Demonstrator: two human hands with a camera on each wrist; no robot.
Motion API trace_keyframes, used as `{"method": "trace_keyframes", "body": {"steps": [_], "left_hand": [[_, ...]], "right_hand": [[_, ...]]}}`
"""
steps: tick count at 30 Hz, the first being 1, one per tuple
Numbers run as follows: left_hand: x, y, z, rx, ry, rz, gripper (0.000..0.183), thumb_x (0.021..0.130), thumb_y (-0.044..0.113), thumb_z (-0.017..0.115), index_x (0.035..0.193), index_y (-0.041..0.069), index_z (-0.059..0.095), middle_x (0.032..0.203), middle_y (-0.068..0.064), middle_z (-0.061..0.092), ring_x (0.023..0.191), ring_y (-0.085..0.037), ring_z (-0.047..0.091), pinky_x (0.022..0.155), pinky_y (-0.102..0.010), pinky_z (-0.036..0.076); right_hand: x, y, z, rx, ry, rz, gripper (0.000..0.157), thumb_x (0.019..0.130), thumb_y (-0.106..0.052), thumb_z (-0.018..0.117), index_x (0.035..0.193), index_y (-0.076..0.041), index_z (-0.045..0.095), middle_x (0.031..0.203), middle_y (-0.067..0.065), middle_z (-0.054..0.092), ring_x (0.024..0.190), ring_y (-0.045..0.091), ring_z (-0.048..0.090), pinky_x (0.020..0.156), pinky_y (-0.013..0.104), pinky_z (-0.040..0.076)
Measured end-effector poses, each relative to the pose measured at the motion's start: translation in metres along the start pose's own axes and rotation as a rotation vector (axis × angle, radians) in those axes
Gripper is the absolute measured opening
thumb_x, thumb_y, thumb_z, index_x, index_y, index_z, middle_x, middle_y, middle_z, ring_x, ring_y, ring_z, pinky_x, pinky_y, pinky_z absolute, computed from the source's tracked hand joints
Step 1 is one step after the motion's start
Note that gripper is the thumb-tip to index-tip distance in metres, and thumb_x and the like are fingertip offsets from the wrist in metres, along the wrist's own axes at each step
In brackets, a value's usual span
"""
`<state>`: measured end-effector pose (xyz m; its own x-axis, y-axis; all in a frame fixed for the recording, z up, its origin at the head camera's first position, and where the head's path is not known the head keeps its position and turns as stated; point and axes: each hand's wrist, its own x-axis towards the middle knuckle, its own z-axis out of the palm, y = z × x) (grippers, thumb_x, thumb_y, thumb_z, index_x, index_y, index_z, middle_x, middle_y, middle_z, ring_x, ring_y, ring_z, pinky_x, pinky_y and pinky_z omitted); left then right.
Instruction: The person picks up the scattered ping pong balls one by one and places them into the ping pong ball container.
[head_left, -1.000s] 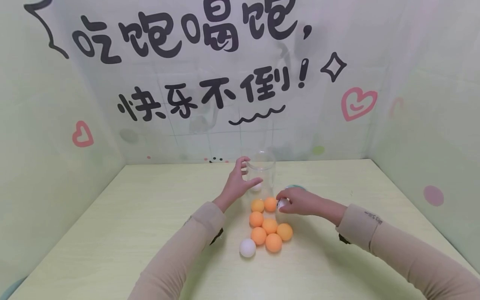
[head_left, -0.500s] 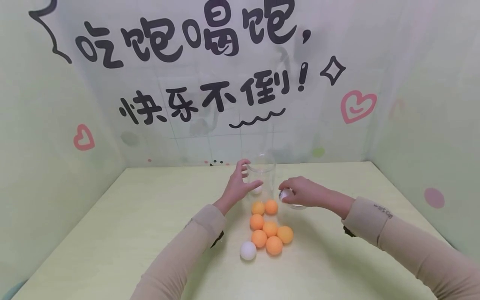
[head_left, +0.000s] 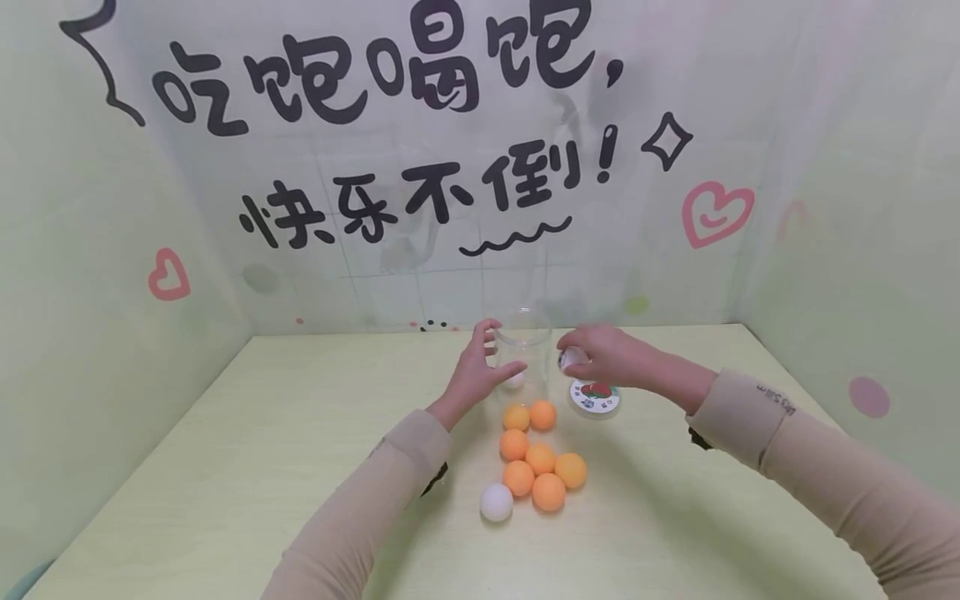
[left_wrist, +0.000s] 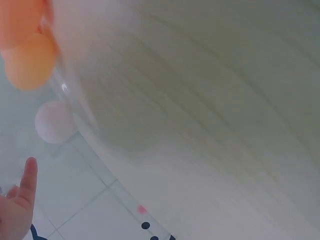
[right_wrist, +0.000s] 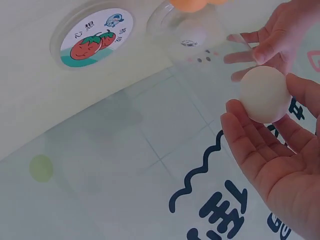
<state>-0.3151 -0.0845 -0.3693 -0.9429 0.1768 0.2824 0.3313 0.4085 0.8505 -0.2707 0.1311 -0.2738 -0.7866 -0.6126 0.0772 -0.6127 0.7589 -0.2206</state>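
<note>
Beige sleeves (head_left: 367,500) enter the head view from the bottom edge and lower right, both forearms angled inward toward centre. Left hand (head_left: 480,362) is curved about the left side of an upright clear container (head_left: 534,362), thumb across its front, fingers along its far left wall. Right hand (head_left: 611,354), apart from the left, is bent downward just right of the container and pinches a white ball (head_left: 574,359) between thumb and fingers. Seven orange balls (head_left: 540,458) cluster below the container at centre, with a loose white ball (head_left: 496,503) at their lower left. One further white ball (head_left: 514,380) sits inside the container, low down. Below the right hand lies a round lid (head_left: 595,396). Head view shows a dark mark on the pinched ball; right wrist view shows its plain side, yet reveals print on the ball inside and two tomatoes on the lid's label. Left wrist view shows only part of a hand, lower left; its grip cannot be judged there.
</note>
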Motion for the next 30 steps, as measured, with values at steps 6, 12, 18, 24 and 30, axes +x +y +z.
{"method": "trace_keyframes", "body": {"steps": [6,12,18,24,30], "left_hand": [[-0.001,0.001,0.000,0.010,-0.007,-0.003,0.070,0.076,0.027,0.075,0.130,0.020,0.031,0.134,-0.020,0.041,0.116,-0.038,0.048,0.093,-0.048,0.044],[0.000,0.001,0.000,0.017,0.003,0.005,0.070,0.076,0.027,0.075,0.130,0.020,0.031,0.133,-0.019,0.042,0.116,-0.037,0.049,0.093,-0.047,0.044],[-0.001,0.001,0.000,0.020,0.002,0.011,0.069,0.077,0.026,0.074,0.130,0.020,0.031,0.133,-0.020,0.042,0.114,-0.036,0.050,0.093,-0.046,0.044],[0.000,-0.001,0.000,0.018,0.003,0.010,0.070,0.076,0.027,0.075,0.130,0.020,0.031,0.133,-0.019,0.042,0.114,-0.036,0.050,0.092,-0.046,0.045],[0.000,-0.001,0.000,0.020,0.009,0.015,0.070,0.076,0.027,0.075,0.130,0.020,0.031,0.132,-0.019,0.042,0.113,-0.036,0.051,0.091,-0.046,0.045]], "right_hand": [[0.002,-0.003,-0.013,-0.062,0.037,-0.017,0.035,0.085,-0.017,0.062,0.115,0.002,0.058,0.108,0.016,0.061,0.095,0.028,0.056,0.084,0.041,0.049],[0.009,-0.005,-0.021,-0.097,0.125,-0.062,0.033,0.083,-0.013,0.065,0.111,0.003,0.059,0.103,0.017,0.061,0.092,0.029,0.057,0.081,0.041,0.050],[0.019,-0.010,-0.024,-0.101,0.142,-0.047,0.034,0.084,-0.015,0.064,0.113,0.001,0.059,0.108,0.016,0.061,0.096,0.029,0.057,0.085,0.042,0.049],[0.029,-0.013,-0.027,-0.092,0.146,-0.026,0.036,0.084,-0.015,0.064,0.116,0.001,0.058,0.112,0.016,0.059,0.100,0.029,0.057,0.088,0.042,0.048],[0.039,-0.011,-0.027,-0.089,0.167,-0.036,0.035,0.084,-0.014,0.064,0.116,0.001,0.057,0.112,0.017,0.059,0.101,0.030,0.056,0.089,0.042,0.047]]}}
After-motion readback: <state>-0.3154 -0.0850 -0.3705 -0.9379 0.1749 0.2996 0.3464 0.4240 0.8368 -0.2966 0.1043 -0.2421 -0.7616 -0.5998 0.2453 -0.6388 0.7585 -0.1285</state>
